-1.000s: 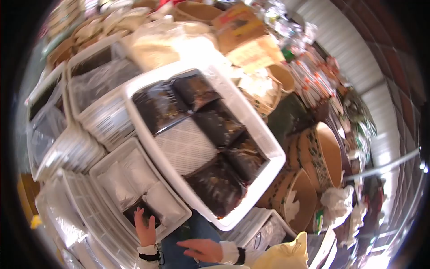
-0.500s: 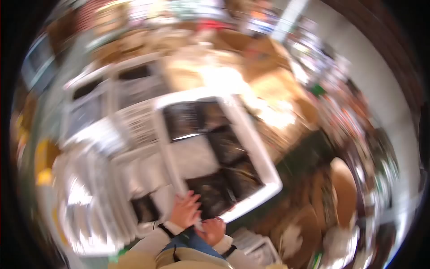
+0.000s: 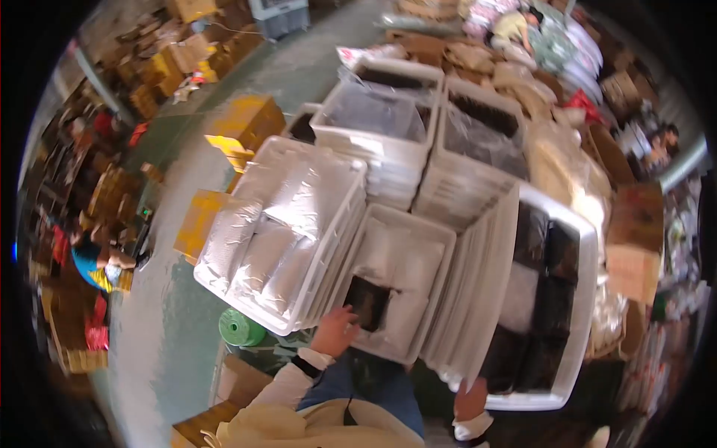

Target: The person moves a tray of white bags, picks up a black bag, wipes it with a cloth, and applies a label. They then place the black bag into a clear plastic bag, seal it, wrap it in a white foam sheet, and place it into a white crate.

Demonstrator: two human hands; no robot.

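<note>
My left hand (image 3: 334, 331) is at the dark packet (image 3: 367, 302) lying among white packets (image 3: 403, 313) in the middle bin (image 3: 412, 219). My right hand (image 3: 470, 399) is by the near end of the right bin (image 3: 585, 313), which holds more dark packets. A green roll (image 3: 241, 328) sits on the floor (image 3: 160, 321).

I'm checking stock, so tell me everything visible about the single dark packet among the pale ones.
The dark packet looks squarish, black-brown and flattish, possibly film-wrapped. It lies seemingly intact, slightly askew, in the white crate, near its left side, beside pale packs. The left hand is by its edge; contact is unclear.
</note>
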